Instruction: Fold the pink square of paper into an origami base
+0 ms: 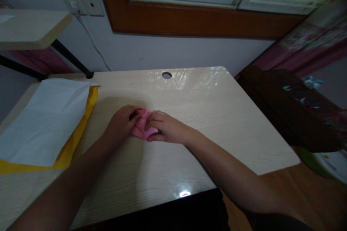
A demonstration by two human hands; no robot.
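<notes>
- The fingers point(151, 120) of the right hand point(165, 128) curl down and press on the pink paper point(141, 126), pinning its near right edge flat to the tabletop point(211, 115).
- The left hand point(120, 122) covers the paper's left side, its fingers bent inward and seemingly pinching a raised flap; the exact hold is hidden by the knuckles.
- The pink paper lies near the middle of the tabletop, between the two hands and mostly covered by them. It is small and partly folded.
- To the left, well apart from the hands, a white sheet point(46, 119) lies on top of a yellow sheet point(67, 148), whose edge shows along the right and near sides.
- A round cable hole point(166, 75) sits near the far edge of the tabletop.
- Risk, as I judge it: the glossy tabletop could let the paper slide under uneven pressure, skewing a crease; a hard pinch on so small a flap could tear or crumple it.
</notes>
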